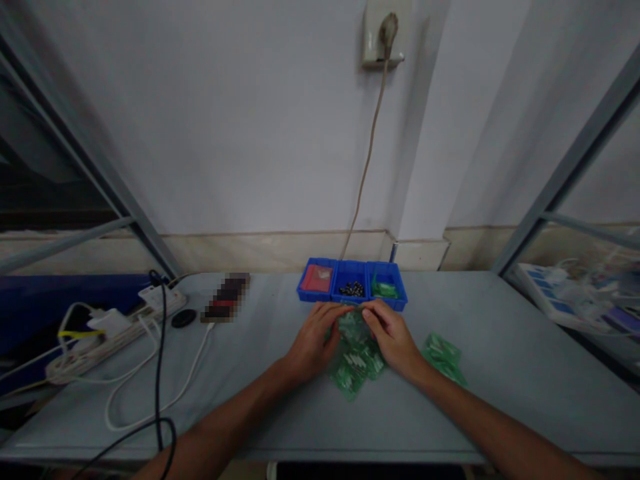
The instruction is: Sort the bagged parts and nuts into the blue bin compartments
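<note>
My left hand (317, 337) and my right hand (393, 337) meet over a pile of small green plastic bags (356, 363) on the grey table (280, 407). Both hands have their fingers curled, pinching one green bag (351, 321) between them just in front of the blue bins. A second heap of green bags (443, 357) lies to the right of my right wrist. Three joined blue bins (353, 283) stand behind my hands: the left one holds something red, the middle one dark small parts, the right one green pieces.
A white power strip (107, 330) with plugs and white and black cables (160, 373) lies at the table's left. A dark blurred object (226, 298) rests beside it. A cord (367, 160) hangs from a wall socket (383, 33). Metal frame bars slant on both sides.
</note>
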Demonstrator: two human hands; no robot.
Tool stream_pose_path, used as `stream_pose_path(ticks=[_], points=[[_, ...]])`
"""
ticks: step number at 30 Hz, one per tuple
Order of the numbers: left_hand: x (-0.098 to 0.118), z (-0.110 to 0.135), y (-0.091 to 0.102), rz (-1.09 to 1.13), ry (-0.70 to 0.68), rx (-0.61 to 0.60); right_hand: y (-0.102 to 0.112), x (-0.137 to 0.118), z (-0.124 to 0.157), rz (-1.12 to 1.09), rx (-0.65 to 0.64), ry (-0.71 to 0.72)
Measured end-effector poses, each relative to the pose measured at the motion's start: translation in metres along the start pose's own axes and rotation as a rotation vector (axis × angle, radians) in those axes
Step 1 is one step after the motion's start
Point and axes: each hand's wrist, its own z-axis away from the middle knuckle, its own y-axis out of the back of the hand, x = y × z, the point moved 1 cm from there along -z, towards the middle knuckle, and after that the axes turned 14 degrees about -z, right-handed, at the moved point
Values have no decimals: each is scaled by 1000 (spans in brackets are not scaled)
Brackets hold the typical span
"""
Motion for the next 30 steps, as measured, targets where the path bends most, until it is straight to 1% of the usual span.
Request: stream_pose_path(ticks=[4,9,11,16,20,23,26,28,30], points=[[-3,2,-2,-37,-19,4,0,2,2,1,9,12],[-3,2,1,-68,10,27,1,6,3,-57,17,-38],[-3,2,1,-81,15,36,1,4,2,-78,20,-37],[-3,2,-1,-148,73,34,0,-4,2,-36,-15,-10],[-3,1,-1,-172,104,56,-2,-3,4,-66,-31,-36],[-2,-1,1,-157,43,32,-2,-1,5,-121,-2,-44],[1,-2,4,-133,-23,-18,0,0,3,-119,28,-47],[3,-1,7,-128,-29,-25,0,1,1,-119,35,-62],[6,-1,10,-131,-39,-24,1,2,-1,-171,55,-96]])
